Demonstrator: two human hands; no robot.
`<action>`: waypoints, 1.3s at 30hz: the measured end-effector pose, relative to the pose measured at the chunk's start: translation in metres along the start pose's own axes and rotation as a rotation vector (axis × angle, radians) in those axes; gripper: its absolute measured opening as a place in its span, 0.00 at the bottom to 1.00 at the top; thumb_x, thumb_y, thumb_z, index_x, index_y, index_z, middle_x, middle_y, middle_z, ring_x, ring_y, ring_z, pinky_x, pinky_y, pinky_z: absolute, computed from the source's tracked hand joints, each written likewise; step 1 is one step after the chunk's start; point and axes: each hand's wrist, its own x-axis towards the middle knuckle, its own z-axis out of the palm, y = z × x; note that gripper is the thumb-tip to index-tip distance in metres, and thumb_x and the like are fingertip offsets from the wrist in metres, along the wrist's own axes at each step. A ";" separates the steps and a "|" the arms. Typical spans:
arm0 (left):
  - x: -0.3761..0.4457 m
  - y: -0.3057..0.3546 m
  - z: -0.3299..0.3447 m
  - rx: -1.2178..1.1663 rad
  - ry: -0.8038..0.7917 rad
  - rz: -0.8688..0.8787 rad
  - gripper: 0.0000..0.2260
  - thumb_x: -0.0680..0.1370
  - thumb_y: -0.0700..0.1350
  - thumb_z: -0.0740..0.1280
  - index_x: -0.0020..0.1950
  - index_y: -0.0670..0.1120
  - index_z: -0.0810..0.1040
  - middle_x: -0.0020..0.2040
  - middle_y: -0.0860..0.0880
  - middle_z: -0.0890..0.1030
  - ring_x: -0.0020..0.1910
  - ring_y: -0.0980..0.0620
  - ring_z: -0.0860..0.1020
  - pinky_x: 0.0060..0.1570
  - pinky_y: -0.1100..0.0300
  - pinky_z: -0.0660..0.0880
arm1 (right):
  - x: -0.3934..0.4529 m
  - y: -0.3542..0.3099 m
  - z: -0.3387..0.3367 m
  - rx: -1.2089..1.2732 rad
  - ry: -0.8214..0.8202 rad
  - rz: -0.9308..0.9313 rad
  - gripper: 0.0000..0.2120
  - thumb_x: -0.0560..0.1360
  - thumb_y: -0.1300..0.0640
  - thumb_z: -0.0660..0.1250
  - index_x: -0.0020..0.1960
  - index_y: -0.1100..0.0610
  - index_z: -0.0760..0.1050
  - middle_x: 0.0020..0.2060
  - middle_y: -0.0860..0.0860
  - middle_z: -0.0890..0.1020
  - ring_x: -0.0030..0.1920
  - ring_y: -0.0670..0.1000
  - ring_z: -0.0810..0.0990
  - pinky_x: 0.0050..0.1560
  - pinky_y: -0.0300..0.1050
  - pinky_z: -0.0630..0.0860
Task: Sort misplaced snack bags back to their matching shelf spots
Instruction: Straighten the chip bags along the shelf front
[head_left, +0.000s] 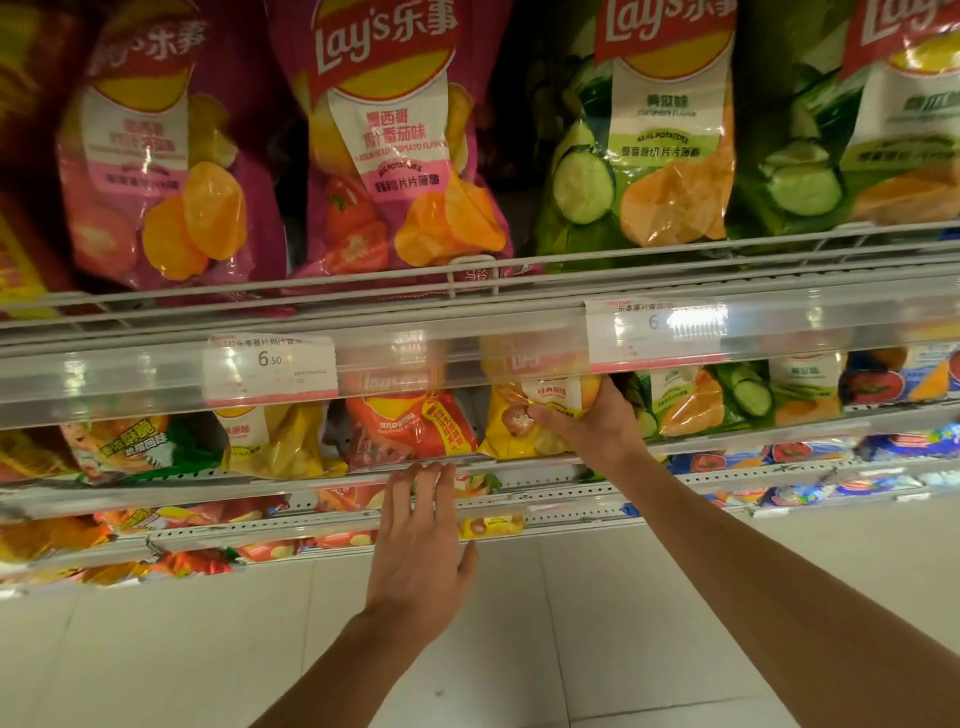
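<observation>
A yellow Lay's chip bag (519, 415) stands on the second shelf, between a red Lay's bag (410, 421) and green cucumber-flavour bags (691, 400). My right hand (592, 426) grips the yellow bag's right lower side, thumb across its front. My left hand (421, 540) is flat with fingers spread, its fingertips touching the front rail of that shelf (311, 483) below the red bag. Another yellow bag (275, 441) stands further left on the same shelf.
The top shelf holds magenta tomato-flavour bags (395, 156) at left and green cucumber bags (649, 145) at right, behind a clear price rail (467, 358). Lower shelves hold more small bags. A pale tiled floor (571, 623) lies below.
</observation>
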 end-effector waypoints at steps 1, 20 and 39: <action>0.001 0.000 -0.001 -0.011 0.009 0.002 0.36 0.74 0.59 0.69 0.77 0.45 0.63 0.70 0.46 0.68 0.71 0.42 0.64 0.70 0.45 0.68 | -0.002 0.000 -0.001 -0.012 0.004 -0.004 0.38 0.67 0.45 0.81 0.72 0.53 0.70 0.59 0.48 0.83 0.61 0.52 0.81 0.62 0.50 0.79; -0.022 -0.103 -0.043 -0.584 0.444 -0.548 0.19 0.77 0.42 0.70 0.67 0.40 0.71 0.63 0.42 0.72 0.64 0.41 0.71 0.63 0.43 0.73 | -0.108 -0.030 0.054 0.130 0.268 -0.269 0.17 0.77 0.58 0.72 0.65 0.55 0.73 0.59 0.50 0.79 0.60 0.50 0.78 0.61 0.57 0.78; 0.074 -0.227 -0.067 -0.987 -0.179 -0.332 0.28 0.55 0.63 0.79 0.51 0.57 0.80 0.42 0.63 0.85 0.44 0.66 0.82 0.40 0.73 0.73 | -0.028 -0.088 0.145 0.081 -0.082 0.030 0.52 0.50 0.33 0.79 0.69 0.48 0.69 0.61 0.45 0.81 0.67 0.48 0.77 0.72 0.47 0.71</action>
